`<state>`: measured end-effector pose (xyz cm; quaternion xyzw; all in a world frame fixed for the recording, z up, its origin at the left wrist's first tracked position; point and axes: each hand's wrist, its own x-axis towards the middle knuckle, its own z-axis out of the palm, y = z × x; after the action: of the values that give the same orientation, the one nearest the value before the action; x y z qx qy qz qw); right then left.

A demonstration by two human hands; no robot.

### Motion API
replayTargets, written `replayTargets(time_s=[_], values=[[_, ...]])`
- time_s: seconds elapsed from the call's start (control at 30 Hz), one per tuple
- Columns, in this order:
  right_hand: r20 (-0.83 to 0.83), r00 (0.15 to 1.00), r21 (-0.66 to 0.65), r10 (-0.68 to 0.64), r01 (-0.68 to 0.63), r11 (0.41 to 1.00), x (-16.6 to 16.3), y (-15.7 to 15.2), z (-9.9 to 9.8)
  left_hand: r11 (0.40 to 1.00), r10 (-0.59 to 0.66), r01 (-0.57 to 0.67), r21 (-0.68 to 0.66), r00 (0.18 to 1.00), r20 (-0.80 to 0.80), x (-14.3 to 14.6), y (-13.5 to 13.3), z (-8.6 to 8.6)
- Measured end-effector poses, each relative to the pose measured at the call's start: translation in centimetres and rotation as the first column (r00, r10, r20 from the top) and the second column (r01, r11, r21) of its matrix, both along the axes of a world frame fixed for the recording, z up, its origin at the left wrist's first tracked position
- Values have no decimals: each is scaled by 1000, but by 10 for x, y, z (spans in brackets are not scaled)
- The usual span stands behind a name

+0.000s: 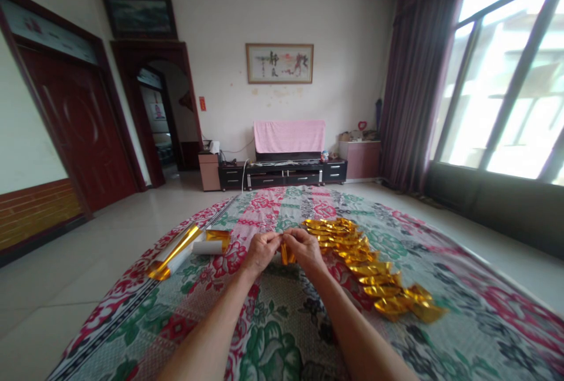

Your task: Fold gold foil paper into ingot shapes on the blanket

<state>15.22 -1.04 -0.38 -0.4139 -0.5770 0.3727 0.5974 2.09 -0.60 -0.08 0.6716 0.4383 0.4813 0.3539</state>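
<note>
My left hand (264, 248) and my right hand (304, 247) meet over the middle of the cloth, fingertips pinched together. Between them they grip a small piece of gold foil paper (287, 255), its lower part showing under the fingers; its upper edge is hidden. Right of my right hand runs a row of folded gold foil pieces (370, 268), shaped like ingots and overlapping one another. To the left of my left hand lie a curled gold sheet (176, 250) with a white underside and a smaller curled sheet (208, 247), white side up.
A flowered cloth (273, 340) covers the broad surface before me. Beyond it stand a low black cabinet (268, 178) and something draped in a pink towel (289, 136). Doors are at the left, a curtain (423, 76) and large window at the right.
</note>
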Motion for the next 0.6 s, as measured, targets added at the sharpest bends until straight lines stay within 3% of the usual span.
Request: replayTargets(time_s=[0.43, 0.6], values=[[73, 987, 50, -147, 143, 988, -5, 11, -15, 1000, -6, 6, -13, 999, 32, 0, 4, -8], [28, 999, -31, -22, 22, 999, -5, 7, -8, 1000, 14, -14, 1, 999, -35, -3, 3, -6]])
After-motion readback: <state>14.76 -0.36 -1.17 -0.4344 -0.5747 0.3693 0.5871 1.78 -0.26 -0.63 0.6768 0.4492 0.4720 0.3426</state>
